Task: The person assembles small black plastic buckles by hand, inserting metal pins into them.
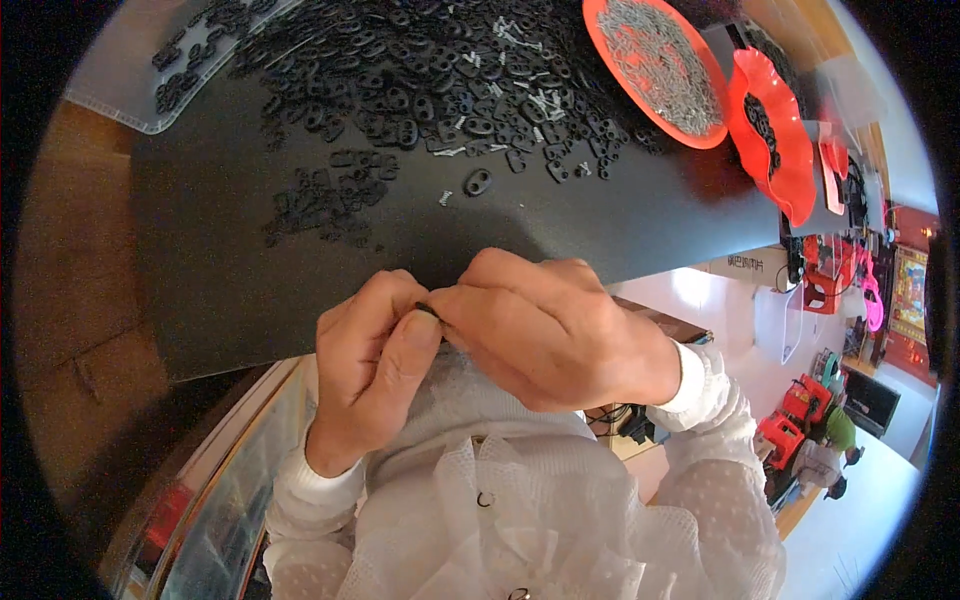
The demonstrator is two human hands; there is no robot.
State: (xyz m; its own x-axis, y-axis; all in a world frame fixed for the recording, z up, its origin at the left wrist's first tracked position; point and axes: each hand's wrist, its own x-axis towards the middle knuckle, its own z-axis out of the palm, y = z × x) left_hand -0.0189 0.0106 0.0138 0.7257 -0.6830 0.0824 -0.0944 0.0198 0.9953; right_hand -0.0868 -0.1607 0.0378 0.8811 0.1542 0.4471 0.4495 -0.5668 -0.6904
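My left hand (375,360) is closed in a pinch, its thumb and bent index finger around a small black plastic part (428,309). Against the same part press the closed fingertips of my right hand (560,335). Most of the part is hidden by my fingers, so its shape cannot be made out. Both hands are just off the near edge of the dark table, in front of my white top. Beyond them on the table lies a lone black oval piece with two holes (478,181), with a small metal spring (445,198) beside it.
A big heap of black two-hole plastic pieces (390,85), strewn with springs, covers the table's far side. A smaller black cluster (335,190) lies nearer. An orange-red plate of springs (605,50) and a wavy red dish (795,150) stand right; a clear tray (120,105) stands far left.
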